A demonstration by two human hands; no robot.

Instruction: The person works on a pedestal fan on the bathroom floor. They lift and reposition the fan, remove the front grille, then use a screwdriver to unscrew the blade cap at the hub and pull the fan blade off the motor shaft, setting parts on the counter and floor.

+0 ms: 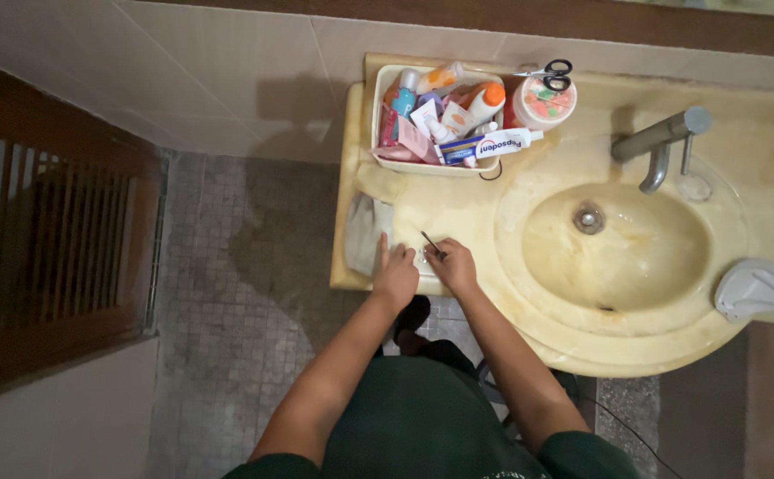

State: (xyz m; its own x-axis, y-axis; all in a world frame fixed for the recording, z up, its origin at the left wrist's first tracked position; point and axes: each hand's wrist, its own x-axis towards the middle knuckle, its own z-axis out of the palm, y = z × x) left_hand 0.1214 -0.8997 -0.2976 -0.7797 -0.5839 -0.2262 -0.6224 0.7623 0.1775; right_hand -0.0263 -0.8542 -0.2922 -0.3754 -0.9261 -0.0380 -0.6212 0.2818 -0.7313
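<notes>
Both hands rest on the counter (pixel 467 208); right hand (pixel 454 266) pinches a thin tool (pixel 430 242), left hand (pixel 395 277) flat

Bench (pixel 458 191): polished cream stone, glossy, with mottled veining; the basin (pixel 617 244) at 3 o'clock is of the same smooth stone. Tap (pixel 657 137), at 1 o'clock: brushed metal, dull sheen. Tray (pixel 422 164), at 12 o'clock: pale matt plastic, holding glossy plastic tubes and bottles. Soap dish (pixel 757 288), far 3 o'clock: smooth grey plastic. Wall tiles (pixel 210 71): satin ceramic. Floor (pixel 236 293): small rough mosaic stones. Louvred door (pixel 50 231), at 9 o'clock: dark varnished wood. Thin tool (pixel 431 242) in the right hand (pixel 453 266): material unclear.
</notes>
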